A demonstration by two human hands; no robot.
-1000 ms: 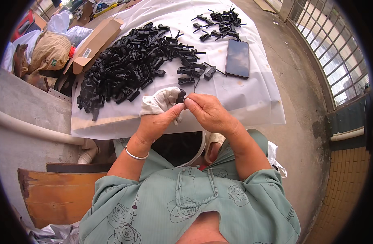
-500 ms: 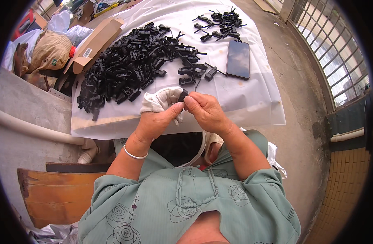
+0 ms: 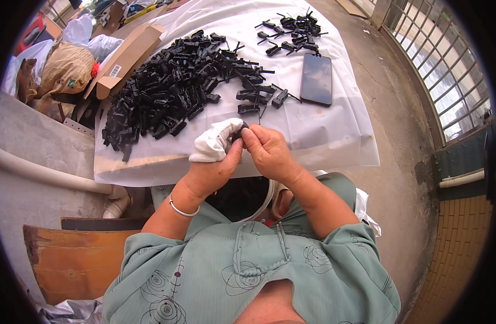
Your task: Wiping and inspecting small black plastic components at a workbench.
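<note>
Both hands meet over the near edge of the covered table, around a small black plastic part (image 3: 239,131). My left hand (image 3: 210,171) is closed on it, with white cloth (image 3: 215,141), which looks like a glove, over its fingers and a bare thumb. From the other side, my bare right hand (image 3: 270,153) pinches the same part, its fingers curled; they hide most of the part. Just beyond the hands lie several loose black parts (image 3: 254,97) with thin stems. A large heap of similar black parts (image 3: 164,89) spreads to the left.
A smaller group of black parts (image 3: 296,33) lies at the far right, near a dark phone (image 3: 316,81). White sheeting (image 3: 334,135) covers the table. A cardboard box (image 3: 130,60) and bags (image 3: 69,65) border its left. Below sits a pale-rimmed bucket (image 3: 268,195) with dark contents. A barred window (image 3: 442,70) stands right.
My left hand has turned slightly, and the white cloth now shows a smoother, fuller side. The black part is more hidden between the fingers. The heaps and phone have stayed put.
</note>
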